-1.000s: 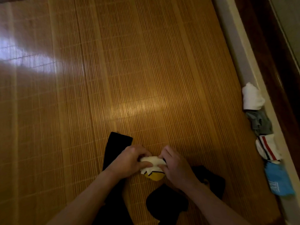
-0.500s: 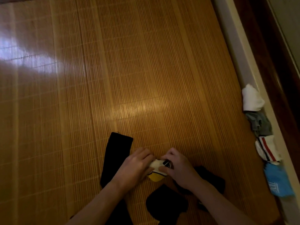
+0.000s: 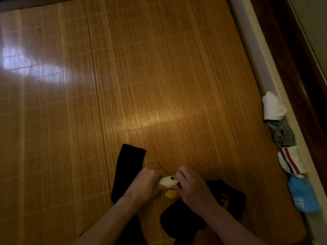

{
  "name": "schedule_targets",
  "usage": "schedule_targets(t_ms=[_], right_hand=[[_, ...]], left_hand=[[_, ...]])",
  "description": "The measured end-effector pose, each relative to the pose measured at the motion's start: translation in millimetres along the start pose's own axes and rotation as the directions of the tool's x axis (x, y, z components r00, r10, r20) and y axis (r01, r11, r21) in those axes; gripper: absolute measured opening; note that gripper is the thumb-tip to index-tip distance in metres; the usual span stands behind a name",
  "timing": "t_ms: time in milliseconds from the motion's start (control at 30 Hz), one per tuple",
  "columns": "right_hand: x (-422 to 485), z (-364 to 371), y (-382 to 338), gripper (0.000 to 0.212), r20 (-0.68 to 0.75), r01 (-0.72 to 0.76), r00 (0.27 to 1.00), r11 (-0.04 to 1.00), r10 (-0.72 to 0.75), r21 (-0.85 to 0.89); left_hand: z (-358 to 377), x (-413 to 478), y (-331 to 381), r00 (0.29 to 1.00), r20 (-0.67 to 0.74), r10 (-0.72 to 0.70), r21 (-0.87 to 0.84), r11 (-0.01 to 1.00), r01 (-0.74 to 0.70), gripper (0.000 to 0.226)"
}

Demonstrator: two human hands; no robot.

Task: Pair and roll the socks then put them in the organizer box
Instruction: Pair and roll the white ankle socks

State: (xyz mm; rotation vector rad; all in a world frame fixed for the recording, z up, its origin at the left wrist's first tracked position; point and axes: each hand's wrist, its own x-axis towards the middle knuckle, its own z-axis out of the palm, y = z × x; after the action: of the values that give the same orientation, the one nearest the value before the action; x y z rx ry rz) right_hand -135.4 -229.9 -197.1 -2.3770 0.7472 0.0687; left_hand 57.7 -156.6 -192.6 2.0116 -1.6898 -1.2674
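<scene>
Gripping sock roll (image 3: pixel 167 181), L hand (image 3: pixel 146 185), R hand (image 3: pixel 193 189)

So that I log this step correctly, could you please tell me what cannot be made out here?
Head view: the white and yellow sock roll is mostly covered by the left hand and right hand; one sock or two, unclear.
Head view: the black socks merge in dim light under the right forearm and run off the bottom edge; count unclear.
Head view: the print on the blue sock is too small to read.
</scene>
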Motion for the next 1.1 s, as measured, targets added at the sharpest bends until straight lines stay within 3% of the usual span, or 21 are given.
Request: schedule_targets(t_ms=[133, 233, 467, 600, 700, 900, 1100], right_hand=[[-0.7, -4.8, 8.3, 0.033, 0.089, -0.219, 0.975, 0.942, 0.203, 0.254], [6.1, -11.1, 12.7, 0.038, 0.174, -0.297, 0.953, 0.882, 0.248, 0.366], [8.8, -8.8, 6.9, 0.020, 0.119, -0.226, 0.972, 0.952, 0.204, 0.209], [0.4, -2.3, 4.1, 0.020, 0.068, -0.116, 0.991, 0.993, 0.115, 0.017], [-2.3, -2.0, 0.9, 0.023, 0.053, -0.115, 0.992, 0.993, 0.116, -0.026], [-1.9, -7.3, 3.1, 0.043, 0.159, -0.211, 0.969, 0.967, 0.189, 0.142], [5.7, -7.3, -6.0, 0.038, 0.156, -0.118, 0.980, 0.992, 0.123, -0.043]], left_hand=[[4.3, -5.5, 8.8, 0.991, -0.115, 0.066, 0.058, 0.997, -0.060, 0.023], [9.0, -9.7, 10.9, 0.977, -0.190, 0.092, 0.128, 0.989, -0.068, 0.019], [4.6, -15.9, 4.2, 0.993, -0.083, 0.090, 0.052, 0.995, -0.085, 0.032], [-0.1, -9.5, 9.8, 0.999, -0.014, 0.031, 0.019, 0.999, -0.031, 0.032], [7.3, -7.3, 17.7, 0.997, -0.071, 0.008, 0.083, 0.997, -0.002, 0.029], [24.4, -21.5, 20.5, 0.985, -0.140, 0.097, 0.218, 0.974, -0.065, 0.015], [25.3, -23.7, 20.5, 0.967, -0.152, 0.206, 0.352, 0.925, -0.141, 0.024]])
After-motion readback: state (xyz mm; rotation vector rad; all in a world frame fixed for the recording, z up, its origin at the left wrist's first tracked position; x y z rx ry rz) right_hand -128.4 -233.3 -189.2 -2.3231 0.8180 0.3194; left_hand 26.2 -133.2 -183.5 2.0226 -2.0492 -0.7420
